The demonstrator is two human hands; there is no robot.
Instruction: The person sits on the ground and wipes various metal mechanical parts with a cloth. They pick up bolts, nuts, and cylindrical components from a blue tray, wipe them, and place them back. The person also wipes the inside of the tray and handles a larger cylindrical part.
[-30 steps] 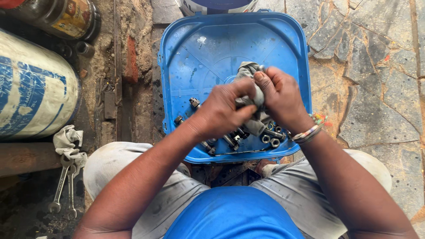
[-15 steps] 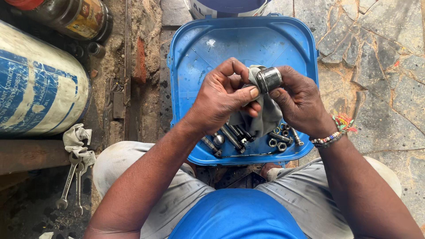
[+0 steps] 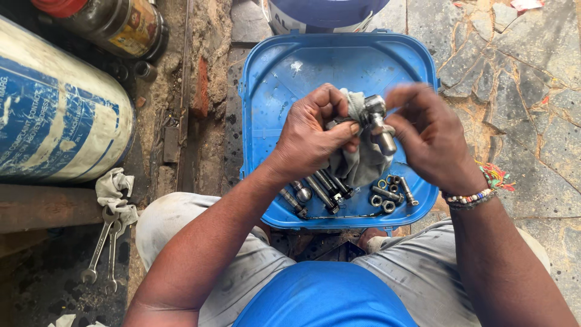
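Note:
My left hand (image 3: pixel 315 136) grips a grey rag (image 3: pixel 358 165) and a shiny metal fitting (image 3: pixel 376 120) wrapped partly in it, above a blue plastic tray (image 3: pixel 278 79). My right hand (image 3: pixel 426 136) hovers just right of the fitting, fingers curled and blurred, touching or nearly touching its lower end. Under the hands, bolts (image 3: pixel 321 191) and nuts (image 3: pixel 384 197) lie along the tray's near edge.
A white and blue cylinder (image 3: pixel 57 115) lies at the left, a dark bottle (image 3: pixel 115 21) above it. Two spanners (image 3: pixel 103 251) and a crumpled cloth (image 3: pixel 115 188) rest on the ground near my left knee. A blue bucket (image 3: pixel 327 12) stands behind the tray, on stone paving (image 3: pixel 514 79).
The hands have parted slightly. The fitting has turned in the rag and now points down and to the right, and my right hand has slid off toward the right.

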